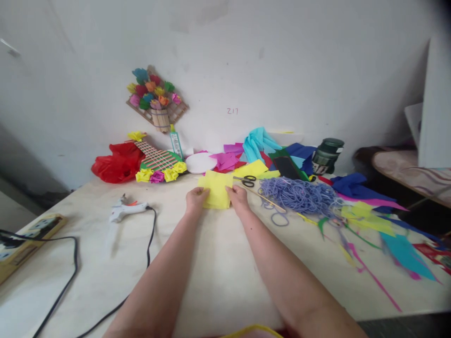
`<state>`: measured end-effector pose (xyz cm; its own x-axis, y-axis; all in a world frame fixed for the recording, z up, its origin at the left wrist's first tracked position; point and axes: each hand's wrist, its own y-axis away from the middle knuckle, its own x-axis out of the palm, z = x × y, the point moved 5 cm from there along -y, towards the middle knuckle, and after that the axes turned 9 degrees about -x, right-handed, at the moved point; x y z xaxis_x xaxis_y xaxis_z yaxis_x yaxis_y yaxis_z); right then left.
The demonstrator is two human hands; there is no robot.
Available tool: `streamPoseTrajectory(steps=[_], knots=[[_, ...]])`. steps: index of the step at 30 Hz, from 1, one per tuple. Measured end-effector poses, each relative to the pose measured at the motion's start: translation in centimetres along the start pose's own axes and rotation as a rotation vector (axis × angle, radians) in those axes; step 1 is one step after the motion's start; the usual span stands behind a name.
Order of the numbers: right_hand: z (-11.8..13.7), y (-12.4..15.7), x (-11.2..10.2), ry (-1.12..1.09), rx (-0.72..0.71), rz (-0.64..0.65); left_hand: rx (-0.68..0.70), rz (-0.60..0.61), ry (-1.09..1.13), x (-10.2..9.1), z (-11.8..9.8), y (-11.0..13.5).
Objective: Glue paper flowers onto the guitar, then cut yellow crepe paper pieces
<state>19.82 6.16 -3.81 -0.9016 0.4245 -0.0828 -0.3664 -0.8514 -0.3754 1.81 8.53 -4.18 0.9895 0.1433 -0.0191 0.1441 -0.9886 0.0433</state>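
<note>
A folded yellow paper sheet [217, 188] lies on the pale table [211, 263], far from me. My left hand [196, 198] pinches its left edge and my right hand [238, 196] pinches its right edge. Black-handled scissors [246, 180] lie just beyond my right hand. A thin wooden stick [269, 202] runs to the right of that hand, beside a heap of purple yarn [299, 195].
A white glue gun [125, 209] with a black cable [72, 274] lies at left, near a power strip [24, 244]. Coloured paper scraps [373, 220] spread at right. At the back stand a red bag [118, 162], a paper guitar [158, 164], a white plate [200, 162] and a dark jar [327, 156].
</note>
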Motion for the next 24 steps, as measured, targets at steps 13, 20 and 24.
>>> streamPoseTrajectory(steps=[13,20,24], knots=[[-1.0,-2.9,-1.2,0.05,0.174,0.033,0.12,-0.345,-0.379,-2.2,-2.3,-0.2],[0.6,-7.0,-4.3,0.845,-0.172,0.097,0.351,-0.439,-0.569,-1.9,-3.2,0.4],[1.0,-9.2,-4.7,1.084,-0.242,0.203,0.584,-0.395,-0.819,0.3,-4.4,2.2]])
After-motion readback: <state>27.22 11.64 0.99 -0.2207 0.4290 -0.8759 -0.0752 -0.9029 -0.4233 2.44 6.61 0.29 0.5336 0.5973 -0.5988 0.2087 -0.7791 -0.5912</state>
